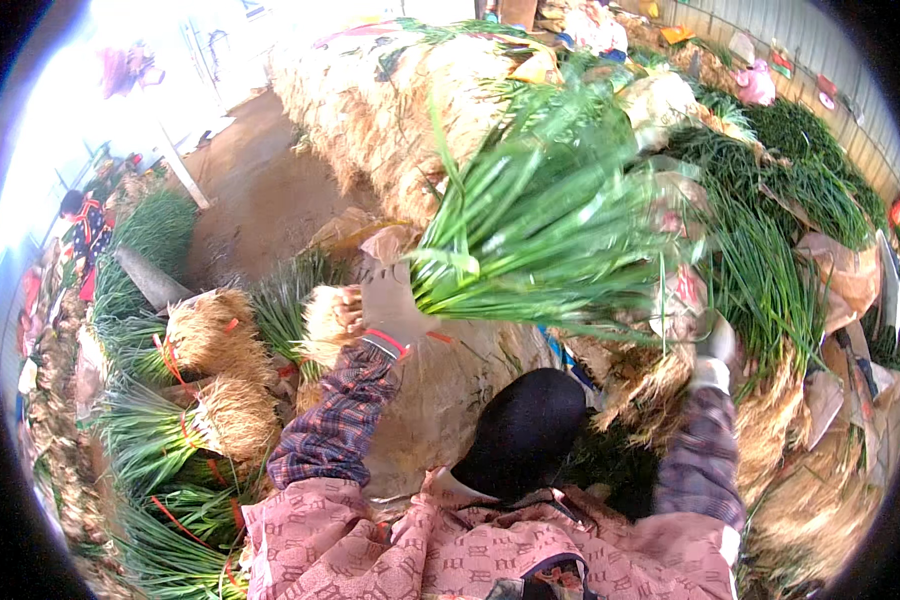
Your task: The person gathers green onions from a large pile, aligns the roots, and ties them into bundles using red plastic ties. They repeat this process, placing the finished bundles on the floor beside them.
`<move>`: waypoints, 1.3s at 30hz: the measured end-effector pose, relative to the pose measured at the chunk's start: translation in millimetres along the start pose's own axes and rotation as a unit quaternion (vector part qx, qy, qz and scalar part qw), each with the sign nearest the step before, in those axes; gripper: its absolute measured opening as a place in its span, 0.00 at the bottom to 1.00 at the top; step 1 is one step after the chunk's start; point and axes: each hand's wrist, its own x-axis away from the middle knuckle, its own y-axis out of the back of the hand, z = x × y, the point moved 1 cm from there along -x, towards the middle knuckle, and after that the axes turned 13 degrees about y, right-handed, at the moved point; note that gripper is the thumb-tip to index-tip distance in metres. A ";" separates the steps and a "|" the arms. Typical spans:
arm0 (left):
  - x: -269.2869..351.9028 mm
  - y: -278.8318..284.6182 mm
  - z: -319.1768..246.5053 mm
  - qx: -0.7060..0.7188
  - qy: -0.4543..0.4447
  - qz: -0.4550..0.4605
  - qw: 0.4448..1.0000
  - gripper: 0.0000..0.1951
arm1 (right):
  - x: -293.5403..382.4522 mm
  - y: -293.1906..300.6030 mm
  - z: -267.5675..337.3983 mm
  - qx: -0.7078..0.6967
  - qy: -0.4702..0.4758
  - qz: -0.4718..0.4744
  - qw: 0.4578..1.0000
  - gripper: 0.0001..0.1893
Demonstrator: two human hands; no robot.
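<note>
My left hand (396, 289), in a pale glove with a red band at the wrist, is shut around the stem end of a large bunch of green onion plants (525, 247). The bunch's long leaves fan out to the right and are partly blurred. Pale fibrous roots (330, 319) stick out on the left of this hand. My right hand (716, 345), gloved and blurred, is beside a heap of loose green onion plants (772, 277); whether it grips anything is not clear. Under the held bunch, a tan plastic sheet (435, 405) lies across my front.
Bundles tied with red bands (229, 416) lie at left, roots facing me. A big root-covered pile (390, 105) rises ahead beside a brown floor (255, 180). My dark knee (529, 427) is in front. Another person (86, 225) is at far left.
</note>
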 end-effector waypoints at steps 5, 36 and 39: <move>-37.9 28.9 28.0 -0.211 -0.118 -0.146 0.959 0.43 | 113.0 3.7 -43.9 -0.231 0.262 0.495 0.796 0.28; -38.6 148.7 57.2 -0.262 -0.125 -0.249 0.924 0.43 | -21.7 332.8 169.7 -0.398 0.314 -0.490 0.710 0.20; -39.9 153.8 40.8 -0.251 -0.159 -0.233 0.926 0.43 | -53.3 348.2 208.7 -0.215 0.367 -0.504 0.752 0.15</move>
